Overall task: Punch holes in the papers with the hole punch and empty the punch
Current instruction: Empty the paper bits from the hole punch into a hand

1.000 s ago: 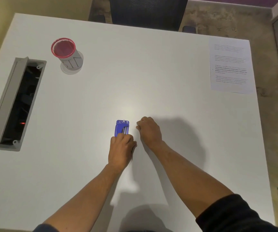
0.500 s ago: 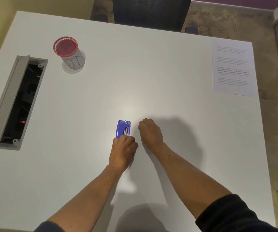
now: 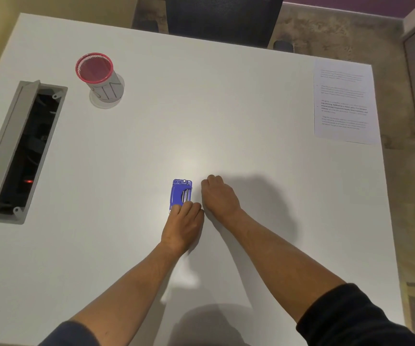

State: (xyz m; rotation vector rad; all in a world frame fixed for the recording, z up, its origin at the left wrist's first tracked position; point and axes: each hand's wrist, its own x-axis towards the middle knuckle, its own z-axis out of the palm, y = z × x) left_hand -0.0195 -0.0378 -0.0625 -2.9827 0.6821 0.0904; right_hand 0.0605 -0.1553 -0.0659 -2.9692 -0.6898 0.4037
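Note:
A small blue hole punch [image 3: 180,193] lies flat on the white table [image 3: 201,108], near the middle. My left hand [image 3: 182,227] covers its near end, fingers closed over it. Just right of the punch, my right hand [image 3: 217,196] rests on the table with fingers curled in and nothing visible in it. A printed sheet of paper [image 3: 344,101] lies flat at the table's far right edge, well away from both hands.
A red-rimmed mesh cup [image 3: 96,73] stands at the far left. An open grey cable tray [image 3: 19,151] is sunk into the table's left side. A dark chair [image 3: 224,16] stands behind the far edge.
Both hands and the punch keep their places; only the view has shifted slightly.

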